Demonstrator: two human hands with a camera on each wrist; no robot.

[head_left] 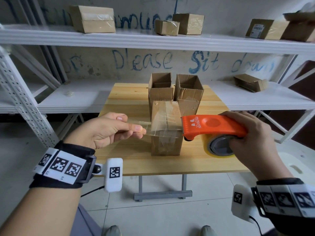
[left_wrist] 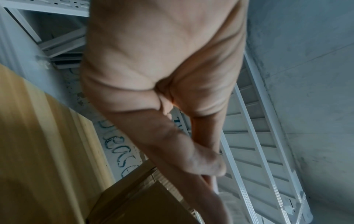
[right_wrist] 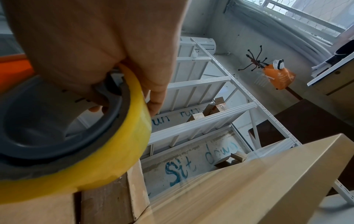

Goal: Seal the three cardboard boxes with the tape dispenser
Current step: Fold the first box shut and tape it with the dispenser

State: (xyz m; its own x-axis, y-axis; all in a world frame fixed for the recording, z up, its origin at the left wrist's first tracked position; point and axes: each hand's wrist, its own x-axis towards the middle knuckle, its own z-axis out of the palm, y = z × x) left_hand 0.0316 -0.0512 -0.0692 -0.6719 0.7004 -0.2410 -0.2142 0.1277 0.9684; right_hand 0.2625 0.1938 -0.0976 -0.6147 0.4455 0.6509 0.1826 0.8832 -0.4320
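Note:
Three cardboard boxes stand on the wooden table (head_left: 196,164). The near box (head_left: 166,128) has its flaps closed with clear tape on top. Behind it the left back box (head_left: 160,89) and right back box (head_left: 189,91) stand with open tops. My right hand (head_left: 247,133) grips the orange tape dispenser (head_left: 213,126) with its yellowish roll (right_wrist: 114,151), just right of the near box. A clear tape strip (head_left: 153,129) stretches from the dispenser across the near box. My left hand (head_left: 109,128) pinches the strip's free end, left of the box. The left wrist view shows the pinching fingers (left_wrist: 206,163).
White metal shelving (head_left: 153,41) stands behind the table, with several taped boxes (head_left: 93,19) on the upper shelf and one box (head_left: 249,82) on the lower shelf to the right. The table's front edge lies close to my wrists. Tiled floor and my shoes are below.

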